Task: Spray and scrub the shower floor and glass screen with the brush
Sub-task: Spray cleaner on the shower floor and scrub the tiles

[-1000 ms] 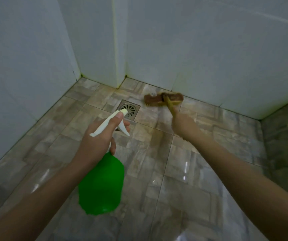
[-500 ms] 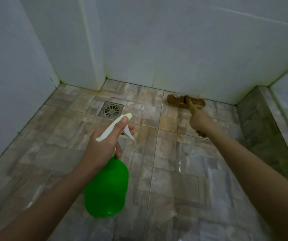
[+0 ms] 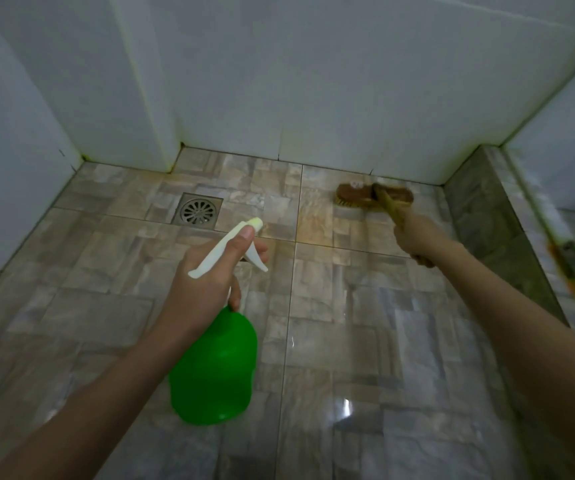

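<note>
At the far right of the shower floor [image 3: 314, 341], close under the back wall [image 3: 348, 98] in the head view, the brush [image 3: 374, 197] lies bristles-down with its head running left to right along the wall, while its handle slants back and right into the right hand [image 3: 414, 237], which is closed around it. The left hand [image 3: 210, 275] is wrapped round the neck of the green spray bottle [image 3: 215, 368], forefinger along the white nozzle, which points up and away toward the floor drain [image 3: 197, 211], left of the brush. My guess is the next scrub stroke belongs to the right hand, the only one reaching the brush, working left along the wall toward the drain.
</note>
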A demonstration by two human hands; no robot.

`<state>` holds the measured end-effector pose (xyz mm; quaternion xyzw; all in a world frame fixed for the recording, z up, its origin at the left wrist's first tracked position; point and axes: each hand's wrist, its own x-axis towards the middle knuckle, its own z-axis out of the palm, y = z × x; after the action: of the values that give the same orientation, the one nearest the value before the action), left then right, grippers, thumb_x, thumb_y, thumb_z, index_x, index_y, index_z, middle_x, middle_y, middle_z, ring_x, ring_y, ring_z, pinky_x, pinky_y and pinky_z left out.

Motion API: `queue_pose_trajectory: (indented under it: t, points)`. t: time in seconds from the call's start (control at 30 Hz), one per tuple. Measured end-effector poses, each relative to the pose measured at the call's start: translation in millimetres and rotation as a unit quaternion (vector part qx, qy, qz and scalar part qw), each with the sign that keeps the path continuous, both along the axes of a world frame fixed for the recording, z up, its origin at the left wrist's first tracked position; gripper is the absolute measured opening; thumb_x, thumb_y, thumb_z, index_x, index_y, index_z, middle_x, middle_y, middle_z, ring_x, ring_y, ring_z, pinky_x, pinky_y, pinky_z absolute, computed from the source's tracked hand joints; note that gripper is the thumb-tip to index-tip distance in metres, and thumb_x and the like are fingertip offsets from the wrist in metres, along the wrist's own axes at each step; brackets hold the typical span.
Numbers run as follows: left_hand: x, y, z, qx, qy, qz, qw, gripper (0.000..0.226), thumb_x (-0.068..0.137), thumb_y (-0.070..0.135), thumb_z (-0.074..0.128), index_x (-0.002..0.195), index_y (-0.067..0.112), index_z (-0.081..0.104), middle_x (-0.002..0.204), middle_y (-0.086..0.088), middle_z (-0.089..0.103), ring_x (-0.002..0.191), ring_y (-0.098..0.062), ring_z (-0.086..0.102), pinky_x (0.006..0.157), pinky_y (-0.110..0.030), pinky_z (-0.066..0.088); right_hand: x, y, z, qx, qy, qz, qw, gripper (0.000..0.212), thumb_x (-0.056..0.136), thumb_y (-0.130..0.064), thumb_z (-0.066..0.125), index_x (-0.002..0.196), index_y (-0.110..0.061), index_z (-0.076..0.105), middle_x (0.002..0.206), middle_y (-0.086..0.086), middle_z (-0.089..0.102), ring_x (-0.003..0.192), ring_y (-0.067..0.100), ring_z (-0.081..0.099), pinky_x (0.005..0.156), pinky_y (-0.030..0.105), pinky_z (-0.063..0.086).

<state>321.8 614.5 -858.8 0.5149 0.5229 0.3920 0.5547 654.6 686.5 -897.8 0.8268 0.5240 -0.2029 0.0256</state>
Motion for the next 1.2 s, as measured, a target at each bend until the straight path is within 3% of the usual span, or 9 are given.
queue_pose_trajectory:
  t: [0.1,0.27,0.4,0.6,0.77,0.83,0.93,1.13,1.2]
  points:
    - [3.6,-2.8,-3.4,0.001,0.021,-0.024,0.999,0.036,0.090,0.070,0.046,0.089,0.047,0.074,0.103,0.016,0.076,0.043,-0.014,0.050,0.055,-0.025,0.045,18.2,13.9,4.9,0.025,-0.021,-0.008,0.999,0.059,0.097,-0.009,0.036,0.148,-0.034,0.022,0.079,0.018,0.053,0.052,0.026,0.053,0.039,0.027,0.045]
    - [5.5,-1.2,-1.1,0.011,0.023,-0.029,0.999,0.033,0.092,0.067,0.046,0.085,0.051,0.074,0.106,0.023,0.074,0.043,-0.014,0.050,0.055,-0.025,0.045,33.8,-18.1,33.7,-0.109,-0.053,0.016,0.992,0.033,0.095,-0.011,0.044,0.126,-0.007,0.054,0.080,0.014,0.062,0.061,0.027,0.059,0.052,0.030,0.046]
    - [11.4,-0.8,-2.5,0.011,0.018,-0.031,0.999,0.022,0.089,0.065,0.046,0.087,0.066,0.069,0.102,0.030,0.072,0.041,-0.012,0.049,0.052,-0.023,0.046,54.0,-23.3,9.1,-0.026,-0.017,0.050,0.998,0.051,0.096,-0.018,0.046,0.145,-0.029,0.035,0.105,0.014,0.060,0.074,0.029,0.060,0.063,0.034,0.050]
    - [10.9,1.1,-3.1,0.004,0.017,-0.023,1.000,0.021,0.091,0.066,0.051,0.081,0.065,0.070,0.115,0.016,0.071,0.039,-0.012,0.049,0.047,-0.019,0.043,76.7,-41.6,62.8,-0.184,0.052,0.057,0.980,0.047,0.094,-0.020,0.056,0.125,-0.053,0.042,0.061,0.008,0.054,0.040,0.017,0.048,0.044,0.026,0.044]
    - [9.8,4.3,-8.1,-0.010,0.020,-0.005,1.000,0.029,0.092,0.060,0.050,0.086,0.048,0.075,0.098,0.018,0.075,0.035,-0.010,0.044,0.047,-0.022,0.045,13.5,-32.1,4.9,-0.054,0.041,0.157,0.985,0.058,0.094,-0.029,0.050,0.142,-0.054,0.027,0.109,0.005,0.064,0.082,0.025,0.065,0.078,0.042,0.057]
    - [5.2,4.8,-12.3,-0.008,0.028,-0.010,1.000,0.035,0.091,0.064,0.049,0.085,0.043,0.077,0.105,0.028,0.073,0.039,-0.014,0.046,0.051,-0.025,0.045,17.0,-21.7,20.6,-0.091,0.042,0.132,0.986,0.058,0.094,-0.029,0.052,0.139,-0.057,0.029,0.093,0.009,0.065,0.067,0.022,0.060,0.062,0.034,0.055]
    - [-6.2,4.6,-14.0,-0.012,0.005,0.001,1.000,0.032,0.088,0.071,0.051,0.093,0.051,0.075,0.109,0.013,0.075,0.048,-0.020,0.050,0.048,-0.026,0.044,7.6,-26.1,50.4,-0.166,0.023,0.098,0.981,0.047,0.095,-0.021,0.051,0.136,-0.043,0.044,0.074,0.009,0.057,0.053,0.019,0.050,0.045,0.025,0.042]
    - [-19.5,10.1,-21.8,-0.007,0.013,0.023,1.000,0.054,0.086,0.064,0.048,0.112,0.023,0.074,0.108,0.005,0.076,0.040,-0.016,0.046,0.043,-0.025,0.044,-28.3,-12.2,16.4,-0.061,0.032,0.184,0.980,0.057,0.095,-0.022,0.046,0.144,-0.048,0.029,0.106,0.010,0.062,0.081,0.025,0.063,0.075,0.042,0.057]
    - [-23.5,8.3,-18.7,-0.016,0.029,0.019,0.999,0.057,0.084,0.070,0.047,0.120,0.032,0.069,0.108,0.007,0.075,0.041,-0.014,0.046,0.048,-0.027,0.044,-10.6,-13.3,42.6,-0.129,0.030,0.169,0.977,0.055,0.094,-0.021,0.051,0.140,-0.048,0.036,0.093,0.010,0.064,0.068,0.023,0.060,0.062,0.035,0.054]
